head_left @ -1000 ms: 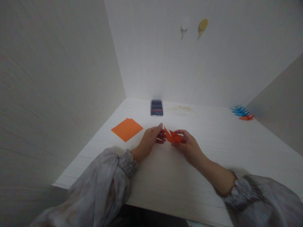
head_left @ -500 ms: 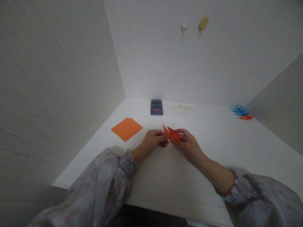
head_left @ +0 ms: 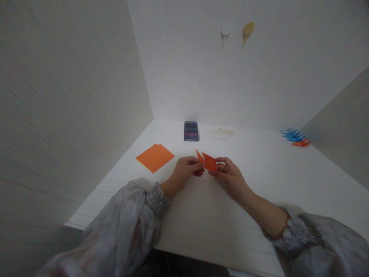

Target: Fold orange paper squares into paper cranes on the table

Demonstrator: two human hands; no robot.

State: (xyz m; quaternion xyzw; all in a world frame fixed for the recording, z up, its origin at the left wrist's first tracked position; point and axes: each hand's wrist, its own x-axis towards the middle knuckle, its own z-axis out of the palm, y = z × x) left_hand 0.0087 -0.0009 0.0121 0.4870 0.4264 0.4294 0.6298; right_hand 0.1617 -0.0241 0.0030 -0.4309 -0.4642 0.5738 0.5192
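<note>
A small piece of folded orange origami paper, with two pointed flaps sticking up and to the left, is held between both hands above the middle of the table. The thumb and fingers of my left hand pinch its left end. On its right side, my right hand grips the edge with the thumb below and fingers behind. Parts of the fingers are hidden behind the paper. Left of my left hand lies a stack of flat orange paper sheets.
A dark phone-like object, blurred out, lies near the back wall. Blue folded paper pieces and an orange one sit at the back right of the white table. White and yellow hooks are on the wall.
The folded paper has tilted slightly and shifted a little left in my hands. My right fingertips have eased back toward its right edge. Both hands keep hold.
</note>
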